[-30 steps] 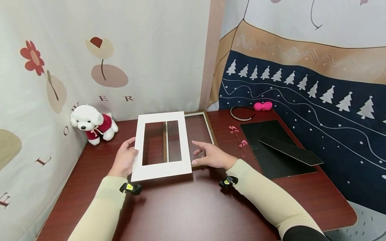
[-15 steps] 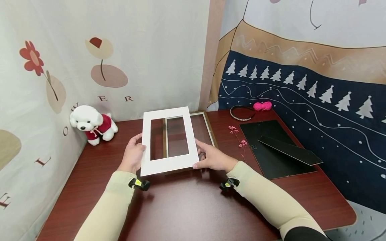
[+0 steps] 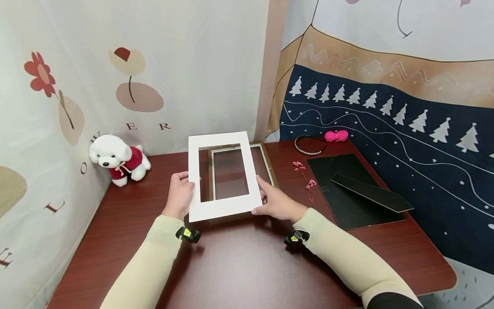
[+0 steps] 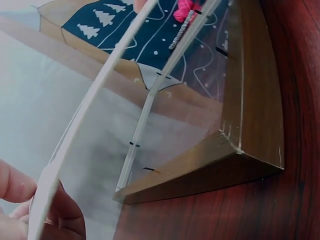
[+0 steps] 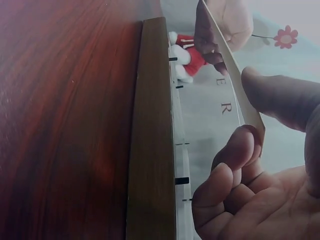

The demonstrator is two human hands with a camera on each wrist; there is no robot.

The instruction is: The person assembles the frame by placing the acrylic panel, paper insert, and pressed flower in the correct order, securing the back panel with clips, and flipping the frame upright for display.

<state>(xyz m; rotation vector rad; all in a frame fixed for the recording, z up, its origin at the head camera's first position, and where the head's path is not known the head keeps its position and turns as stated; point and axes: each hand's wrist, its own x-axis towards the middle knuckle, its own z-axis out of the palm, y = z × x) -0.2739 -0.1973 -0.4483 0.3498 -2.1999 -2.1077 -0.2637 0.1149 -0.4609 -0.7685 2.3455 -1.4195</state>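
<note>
A white picture mat (image 3: 225,208) with a rectangular window is held up and tilted over a wooden picture frame (image 3: 268,163). My left hand (image 3: 179,195) pinches the mat's left edge between thumb and fingers, as the left wrist view also shows. On the opposite edge, near the lower corner, my right hand (image 3: 279,201) pinches it with thumb on one face and fingers on the other. The frame lies on the table below, apart from the mat; small black tabs stick out along its inner edge (image 4: 222,51) in the left wrist view. Part of the frame is hidden behind the mat.
To the right lies a black backing board (image 3: 339,171) with its stand leg (image 3: 370,193) folded out. Pink dried flowers (image 3: 311,184), a headband (image 3: 308,152) and pink yarn (image 3: 336,136) sit beside it. A white plush dog (image 3: 115,156) stands at the back left of the table (image 3: 247,266).
The mat has moved right and slightly up, further over the frame. My left hand travelled with it; my right hand, free one second ago, has taken hold of the right edge.
</note>
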